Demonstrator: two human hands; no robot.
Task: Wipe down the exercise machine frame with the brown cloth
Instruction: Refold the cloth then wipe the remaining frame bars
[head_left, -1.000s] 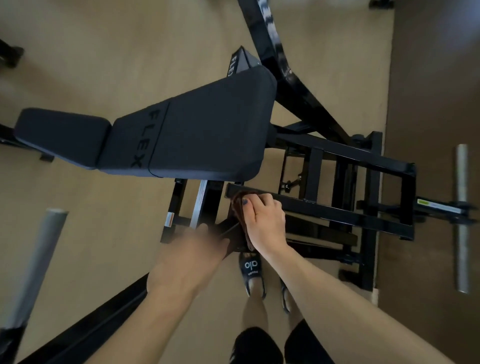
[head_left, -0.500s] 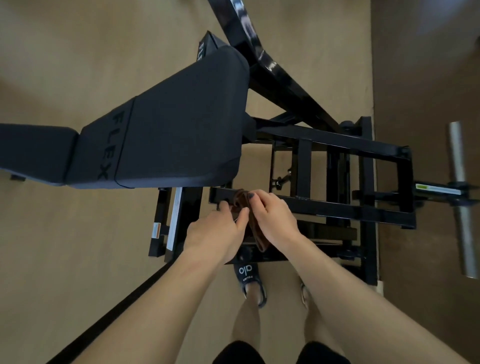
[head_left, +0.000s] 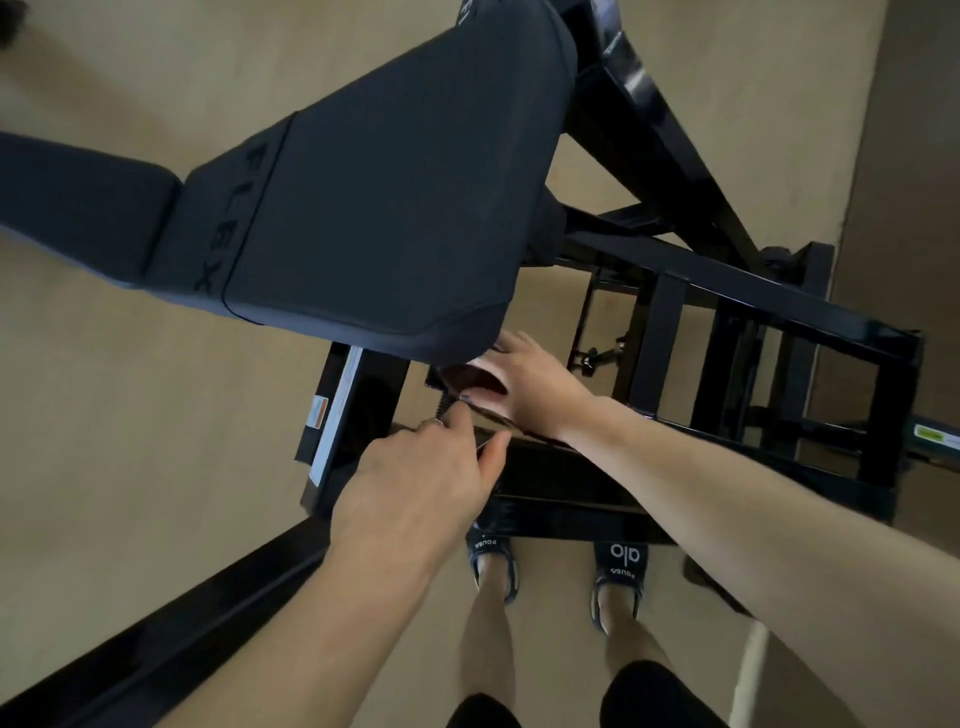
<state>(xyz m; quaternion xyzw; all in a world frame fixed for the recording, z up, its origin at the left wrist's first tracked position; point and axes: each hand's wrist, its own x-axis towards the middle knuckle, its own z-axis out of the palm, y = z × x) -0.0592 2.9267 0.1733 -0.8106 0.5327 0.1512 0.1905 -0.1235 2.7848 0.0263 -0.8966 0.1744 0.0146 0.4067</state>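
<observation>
The right hand (head_left: 524, 387) is now pressing the brown cloth (head_left: 470, 378) flat-fingered under the seat pad (head_left: 363, 208); the left hand (head_left: 421, 467) is pinching its edge, so wiping is resuming.

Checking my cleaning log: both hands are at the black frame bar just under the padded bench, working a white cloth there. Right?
Not quite. The head view shows a brown cloth, not a white one. The right hand lies over it, the left hand pinches at its edge, on the black frame bar just under the padded bench.

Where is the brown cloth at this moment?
In the head view, the brown cloth lies on the black frame bar just under the seat pad's lower edge, near the centre, beneath the right hand, with the left hand pinching its near edge.
</observation>
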